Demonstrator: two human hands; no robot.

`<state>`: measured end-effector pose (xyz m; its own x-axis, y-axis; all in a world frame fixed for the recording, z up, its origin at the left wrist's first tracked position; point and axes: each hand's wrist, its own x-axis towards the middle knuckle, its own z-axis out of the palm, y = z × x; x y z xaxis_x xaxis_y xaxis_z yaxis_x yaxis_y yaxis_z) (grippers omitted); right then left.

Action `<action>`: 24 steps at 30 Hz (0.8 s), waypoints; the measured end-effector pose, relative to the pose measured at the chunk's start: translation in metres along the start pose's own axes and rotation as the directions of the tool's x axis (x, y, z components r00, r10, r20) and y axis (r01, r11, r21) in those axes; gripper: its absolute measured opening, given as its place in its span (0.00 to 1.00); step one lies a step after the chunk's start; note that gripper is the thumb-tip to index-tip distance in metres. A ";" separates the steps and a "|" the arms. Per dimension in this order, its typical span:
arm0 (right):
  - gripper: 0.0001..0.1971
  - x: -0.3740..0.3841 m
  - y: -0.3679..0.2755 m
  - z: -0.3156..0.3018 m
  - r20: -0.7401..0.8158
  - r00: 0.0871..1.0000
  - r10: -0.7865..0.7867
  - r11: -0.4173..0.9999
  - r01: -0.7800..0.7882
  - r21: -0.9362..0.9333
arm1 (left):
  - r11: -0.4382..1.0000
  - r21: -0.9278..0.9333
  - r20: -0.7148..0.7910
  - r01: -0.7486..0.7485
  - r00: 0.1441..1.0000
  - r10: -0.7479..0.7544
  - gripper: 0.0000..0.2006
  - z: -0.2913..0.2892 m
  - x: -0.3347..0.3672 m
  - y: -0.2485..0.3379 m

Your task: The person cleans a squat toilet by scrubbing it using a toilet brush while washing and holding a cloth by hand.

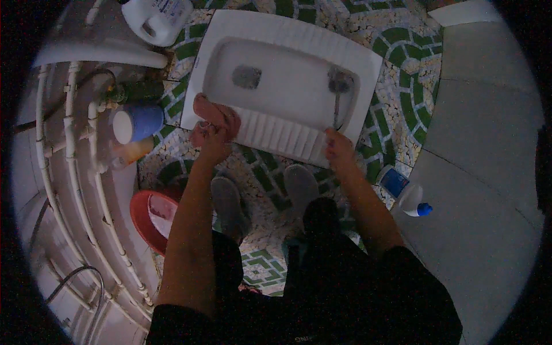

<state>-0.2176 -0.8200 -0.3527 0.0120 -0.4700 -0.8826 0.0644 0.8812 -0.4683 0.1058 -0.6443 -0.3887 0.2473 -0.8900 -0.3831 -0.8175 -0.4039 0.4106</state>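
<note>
A white ceramic squat toilet (276, 23) lies in the floor before me. My left hand (215, 146) is closed on a reddish-pink cloth (221, 115), bunched over the near left corner of its rim. At the near right edge, my right hand (339, 148) is closed round the end of a thin-handled toilet brush (337, 109). Its dark bristle head rests inside the basin at the right end, and the grip is hidden in my fingers. A grey patch (246, 76) shows on the basin floor at left; I cannot tell what it is.
By my left arm stands a red basin (144, 221) with pale liquid. White pipes (72, 126) run along the left wall, near a blue tub (144, 122), an orange-and-clear container (135, 152) and a white jug (158, 20). A bottle with a blue cap (409, 195) lies at right.
</note>
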 end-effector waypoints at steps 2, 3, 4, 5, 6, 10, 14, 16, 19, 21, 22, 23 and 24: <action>0.09 0.027 -0.006 -0.072 0.088 0.995 -0.045 0.999 0.046 -0.018 | 0.945 0.283 -0.003 -0.162 0.986 0.170 0.28 0.002 0.010 -0.002; 0.10 0.038 -0.011 -0.102 0.179 0.981 -0.072 0.996 0.079 -0.034 | 0.946 0.276 -0.010 -0.168 0.984 0.178 0.28 0.008 0.015 0.000; 0.10 0.034 -0.016 -0.108 0.183 0.981 -0.069 0.996 0.077 -0.038 | 0.973 0.216 -0.017 -0.081 0.996 0.087 0.28 0.014 0.014 -0.002; 0.10 0.023 -0.025 -0.110 0.239 0.971 -0.002 1.000 0.004 -0.005 | 0.988 0.152 -0.016 0.009 1.000 -0.007 0.28 0.019 0.011 -0.002; 0.11 0.013 -0.033 -0.109 0.298 0.952 0.065 0.997 -0.075 0.023 | 0.988 0.152 -0.014 0.019 1.000 -0.018 0.28 0.022 0.008 -0.005; 0.16 0.016 -0.073 0.002 0.198 0.966 -0.167 0.793 0.251 -0.555 | 0.983 0.118 -0.107 -0.141 0.982 0.154 0.27 0.016 0.011 -0.017; 0.19 0.091 -0.079 0.070 0.559 0.748 -0.356 0.228 0.650 -0.725 | 0.882 0.403 -0.150 -0.246 0.932 0.329 0.27 0.008 0.016 0.027; 0.19 0.109 -0.068 0.106 0.711 0.634 -0.305 0.005 0.748 -0.664 | 0.930 0.319 -0.178 -0.182 0.952 0.247 0.28 0.006 0.015 0.029; 0.16 0.087 -0.052 0.153 0.642 0.727 -0.243 -0.165 0.621 -0.766 | 0.984 0.166 -0.182 -0.065 0.979 0.095 0.29 0.002 0.010 0.027; 0.15 0.079 -0.049 0.156 0.671 0.723 -0.162 -0.473 0.540 -0.696 | 0.994 0.103 -0.168 -0.024 0.985 0.041 0.30 0.001 0.010 0.033; 0.15 0.074 -0.051 0.153 0.670 0.723 -0.168 -0.475 0.536 -0.698 | 0.977 0.213 -0.211 -0.021 0.975 0.066 0.30 -0.003 0.008 0.040; 0.17 0.063 -0.053 0.152 0.685 0.707 -0.175 -0.374 0.596 -0.711 | 0.946 0.324 -0.248 -0.005 0.964 0.090 0.30 -0.006 0.005 0.040; 0.21 0.051 -0.056 0.149 0.697 0.693 -0.183 -0.268 0.647 -0.714 | 0.946 0.325 -0.250 -0.005 0.964 0.091 0.30 -0.006 0.006 0.038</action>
<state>-0.0720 -0.9007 -0.3659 0.6922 -0.5231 -0.4972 -0.7217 -0.5038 -0.4746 0.0795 -0.6663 -0.3703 0.2940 -0.9476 -0.1254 -0.9435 -0.3087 0.1208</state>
